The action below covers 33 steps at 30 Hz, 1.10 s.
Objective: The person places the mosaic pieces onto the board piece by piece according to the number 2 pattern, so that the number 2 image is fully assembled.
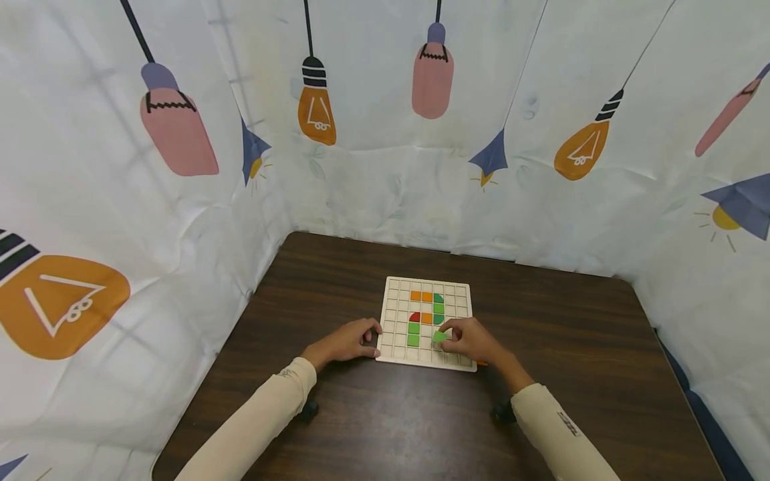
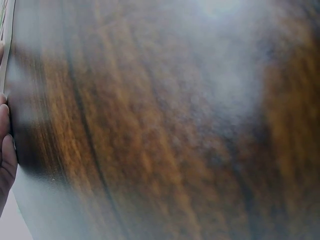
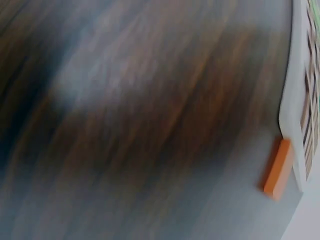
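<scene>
A pale square grid board (image 1: pixel 394 351) lies on the dark wooden table, with green, orange and red tiles in some of its cells. My right hand (image 1: pixel 474 339) is over the board's lower right part and pinches a green tile (image 1: pixel 440 337) between thumb and fingers. At the board's left edge rests my left hand (image 1: pixel 349 341), its thumb near the lower left corner and its fingertips higher up that edge. Two green tiles (image 1: pixel 413 334) are stacked in a column left of the pinched tile. The left wrist view catches only fingers (image 2: pixel 6 165) at the board's rim.
An orange block (image 3: pixel 279 170) lies on the table against the board's lower right corner, largely hidden by my right hand in the head view. Brown tabletop (image 1: pixel 559 321) surrounds the board. A white curtain (image 1: pixel 373 187) printed with lamps hangs behind the table.
</scene>
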### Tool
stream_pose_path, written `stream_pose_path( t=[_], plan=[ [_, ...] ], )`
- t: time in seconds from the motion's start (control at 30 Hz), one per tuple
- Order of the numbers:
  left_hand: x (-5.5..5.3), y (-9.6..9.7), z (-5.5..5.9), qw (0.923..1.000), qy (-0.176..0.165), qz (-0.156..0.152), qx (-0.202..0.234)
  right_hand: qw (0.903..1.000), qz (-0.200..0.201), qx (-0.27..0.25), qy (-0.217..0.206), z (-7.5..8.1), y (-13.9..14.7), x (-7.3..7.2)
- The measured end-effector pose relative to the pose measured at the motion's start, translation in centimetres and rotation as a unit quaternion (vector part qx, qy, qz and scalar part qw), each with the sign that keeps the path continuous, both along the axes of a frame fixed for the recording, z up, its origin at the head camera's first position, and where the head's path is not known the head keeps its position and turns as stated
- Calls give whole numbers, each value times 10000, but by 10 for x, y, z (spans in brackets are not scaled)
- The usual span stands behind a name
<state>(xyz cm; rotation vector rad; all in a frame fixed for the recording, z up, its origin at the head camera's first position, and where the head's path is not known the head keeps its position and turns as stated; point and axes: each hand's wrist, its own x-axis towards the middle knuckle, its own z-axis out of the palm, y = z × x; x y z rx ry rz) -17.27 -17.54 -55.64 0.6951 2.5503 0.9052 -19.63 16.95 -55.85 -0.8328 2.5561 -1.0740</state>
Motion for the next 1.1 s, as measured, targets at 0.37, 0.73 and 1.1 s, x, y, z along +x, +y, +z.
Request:
stream_pose_path(
  t=[0.37,0.73,1.1],
  plan=[
    [1,-1,1,10000,-14,20,-54,9961,502,598,408,-5,-25,1],
    [0,-1,1,10000,2,-16,-46,9938,415,924,469,-5,-29,2],
    [-1,-1,-3,10000,-22,10,-36,9971,235,382,621,-5,-16,6]
  ],
)
